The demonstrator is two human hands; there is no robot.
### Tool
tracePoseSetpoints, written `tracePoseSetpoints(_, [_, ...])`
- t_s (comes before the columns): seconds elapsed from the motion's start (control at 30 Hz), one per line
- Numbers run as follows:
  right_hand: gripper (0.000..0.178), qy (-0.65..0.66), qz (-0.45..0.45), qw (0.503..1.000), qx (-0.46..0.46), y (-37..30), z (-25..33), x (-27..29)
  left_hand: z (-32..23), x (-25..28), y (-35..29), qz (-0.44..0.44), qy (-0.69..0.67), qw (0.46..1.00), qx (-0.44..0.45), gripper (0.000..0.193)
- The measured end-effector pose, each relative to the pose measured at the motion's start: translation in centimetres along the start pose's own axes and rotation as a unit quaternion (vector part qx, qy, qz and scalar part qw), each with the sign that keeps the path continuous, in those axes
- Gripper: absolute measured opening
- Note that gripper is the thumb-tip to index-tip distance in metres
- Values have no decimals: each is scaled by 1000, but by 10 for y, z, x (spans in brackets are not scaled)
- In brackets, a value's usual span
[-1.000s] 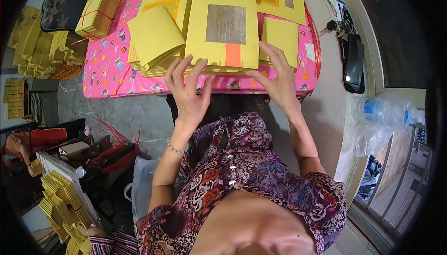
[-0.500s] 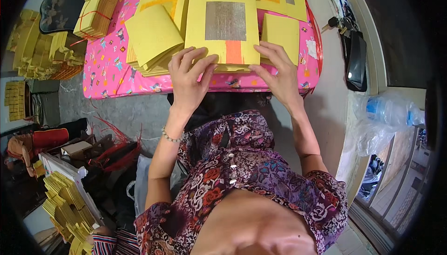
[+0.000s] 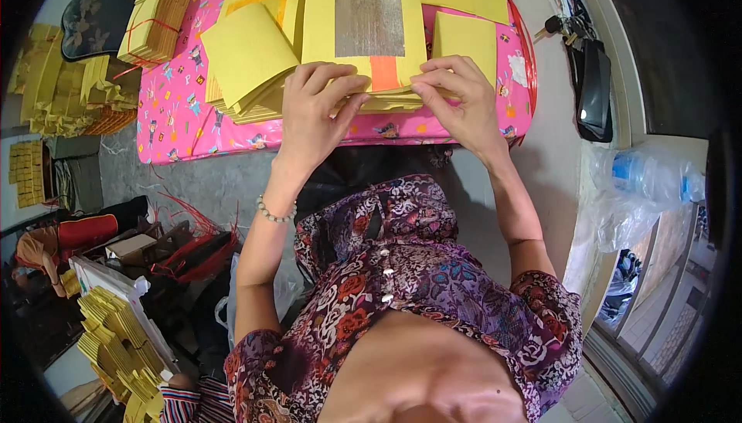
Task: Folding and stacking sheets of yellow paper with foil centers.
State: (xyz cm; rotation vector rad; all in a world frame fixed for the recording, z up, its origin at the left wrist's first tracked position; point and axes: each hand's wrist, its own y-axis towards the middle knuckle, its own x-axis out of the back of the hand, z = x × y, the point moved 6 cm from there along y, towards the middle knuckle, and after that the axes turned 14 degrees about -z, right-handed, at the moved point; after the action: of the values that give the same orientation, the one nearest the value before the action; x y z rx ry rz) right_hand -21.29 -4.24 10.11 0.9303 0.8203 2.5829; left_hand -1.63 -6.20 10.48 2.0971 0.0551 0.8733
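A yellow paper sheet (image 3: 317,25) with a silver rectangle and an orange strip lies at the middle of the table's near side. At its near left corner my left hand (image 3: 321,110) pinches the edge between thumb and fingers, a beaded bracelet on its wrist. My right hand (image 3: 464,102) grips the near right corner the same way. Below the near edge, more yellow paper layers (image 3: 394,102) peek out. A folded yellow sheet (image 3: 247,56) rests on a pile beside my left hand. Beyond my right hand lies another yellow sheet (image 3: 468,44).
The table has a pink patterned cover (image 3: 178,125). Tied yellow paper bundles (image 3: 162,10) stand at its far left, near a dark chair back (image 3: 104,21). More yellow stacks (image 3: 116,338) sit lower left, by a striped sleeve (image 3: 182,404). Plastic-wrapped bottles (image 3: 641,176) are at the right.
Both hands have shifted slightly away from me with the sheet's near edge, and more of the layers beneath shows. The view has moved a little too.
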Motion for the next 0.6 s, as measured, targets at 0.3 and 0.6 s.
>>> tracePoseSetpoints(0.3, [12,78,-8,994,-73,-2,-14,-7,2,-1,6,34,-17,999,30,19])
tracePoseSetpoints(0.6, [12,79,-4,993,-87,-2,-17,-9,2,-1,5,40,-11,999,34,20])
